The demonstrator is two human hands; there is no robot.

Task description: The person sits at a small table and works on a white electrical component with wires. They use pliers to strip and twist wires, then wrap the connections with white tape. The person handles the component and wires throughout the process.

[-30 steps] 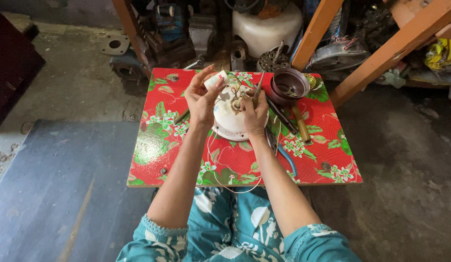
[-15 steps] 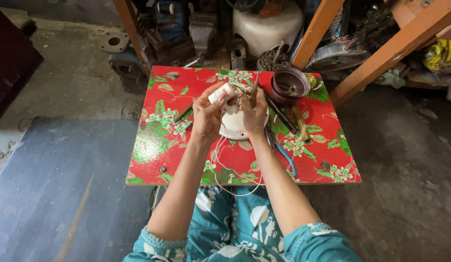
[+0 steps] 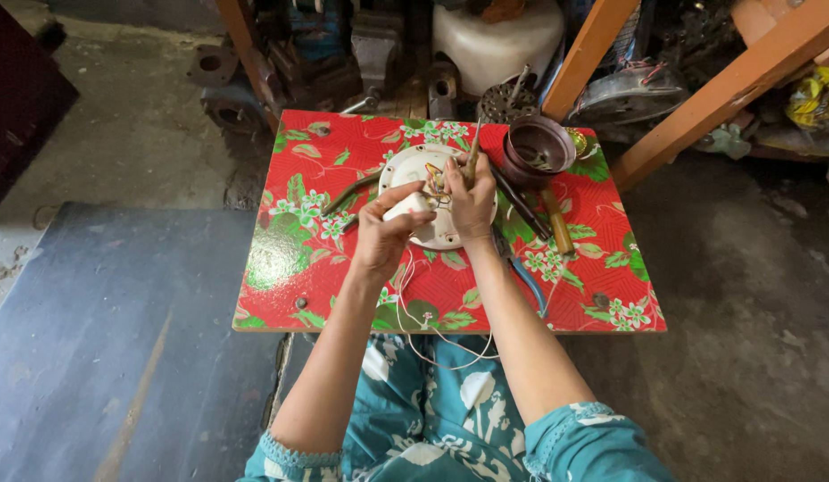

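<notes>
A round white fan motor housing (image 3: 413, 165) with copper windings and wires lies on the red flowered table top (image 3: 593, 241). My left hand (image 3: 384, 234) grips a small white piece at the housing's near left edge. My right hand (image 3: 471, 202) is closed around a thin upright tool (image 3: 473, 147) whose tip rises above the windings. Thin white wires (image 3: 432, 344) run from the housing over the table's near edge toward my lap.
A dark round bowl (image 3: 539, 143), a wooden-handled tool (image 3: 557, 223), dark rods and a blue-handled tool (image 3: 527, 278) lie right of the housing. Pliers (image 3: 348, 195) lie on its left. Orange wooden beams (image 3: 700, 89), a white tank (image 3: 499, 40) and metal parts crowd the back.
The housing has been lowered from a tilted, lifted position to rest flatter on the table. My left hand moved from its top edge down to its near left side.
</notes>
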